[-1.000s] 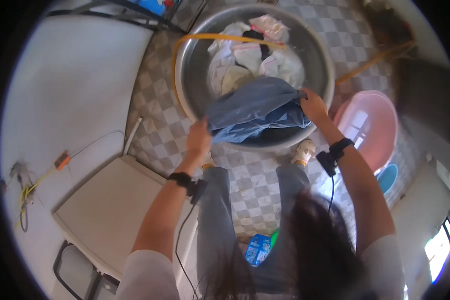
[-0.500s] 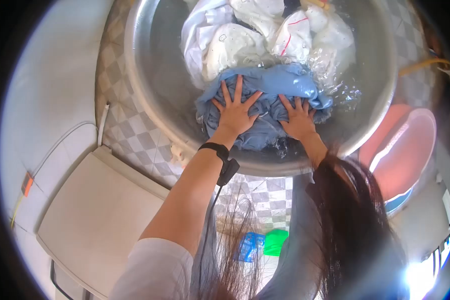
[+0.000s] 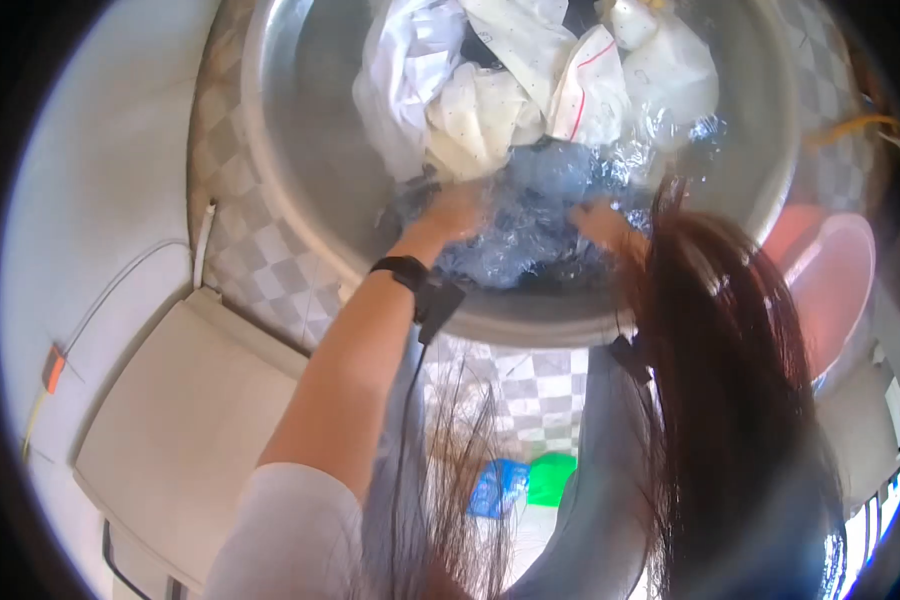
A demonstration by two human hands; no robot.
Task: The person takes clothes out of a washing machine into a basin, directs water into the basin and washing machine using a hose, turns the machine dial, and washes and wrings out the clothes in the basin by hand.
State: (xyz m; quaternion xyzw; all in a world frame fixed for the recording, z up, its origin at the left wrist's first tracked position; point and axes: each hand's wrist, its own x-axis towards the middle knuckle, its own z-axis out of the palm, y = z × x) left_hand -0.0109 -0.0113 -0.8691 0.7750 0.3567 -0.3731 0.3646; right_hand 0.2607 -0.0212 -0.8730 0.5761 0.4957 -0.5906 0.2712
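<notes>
Blue cloth lies low in the churned water of a large metal basin. My left hand is at the cloth's left side, its fingers blurred and partly under water. At the right side of the cloth is my right hand, also smeared, with its fingers seeming bent. Whether either hand grips the cloth is hidden by splashing. Just beyond my hands float a white cloth, a cream cloth and a white cloth with a red line.
A beige stool-like seat stands at the left, near the wall. Right of the basin is a pink tub. Blue and green items lie on the checkered floor below. Long hair hangs over my right arm.
Both hands, flat with fingers spread on the bunched blue cloth before, are now lower in the water at its sides. The cloth has sunk and spread, and the water splashes more.
</notes>
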